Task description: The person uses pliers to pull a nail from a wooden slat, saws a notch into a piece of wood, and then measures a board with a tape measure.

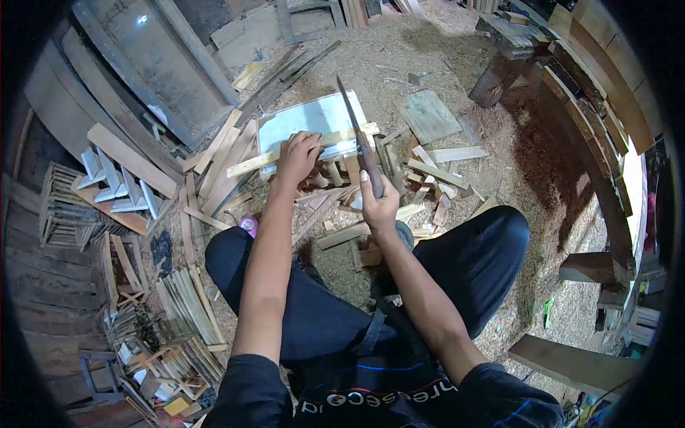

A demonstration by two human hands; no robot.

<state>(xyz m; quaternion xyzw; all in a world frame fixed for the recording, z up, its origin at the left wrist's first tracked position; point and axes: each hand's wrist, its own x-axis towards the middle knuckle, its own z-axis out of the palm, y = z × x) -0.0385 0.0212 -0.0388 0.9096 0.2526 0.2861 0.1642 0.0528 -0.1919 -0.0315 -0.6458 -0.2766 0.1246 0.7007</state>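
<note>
My left hand (300, 153) is closed over a pale wooden strip (253, 163), pressing it down across a low bench with a white top (300, 128). In my right hand (380, 203) is the brown handle of a hand saw (352, 110). The saw's long dark blade points away from me and is seen nearly edge-on, so its teeth cannot be made out. It crosses the strip near the right end (369, 129), just past the bench top's right side. Whether the blade touches the wood cannot be told.
Wood offcuts (435, 178) lie around the bench, and a flat board (430, 115) rests on the sawdust-covered floor. Stacked wooden strips (189, 303) and frames stand at the left. A heavy wooden bench (499, 78) is at the right. My bent knees (478, 250) flank the work area.
</note>
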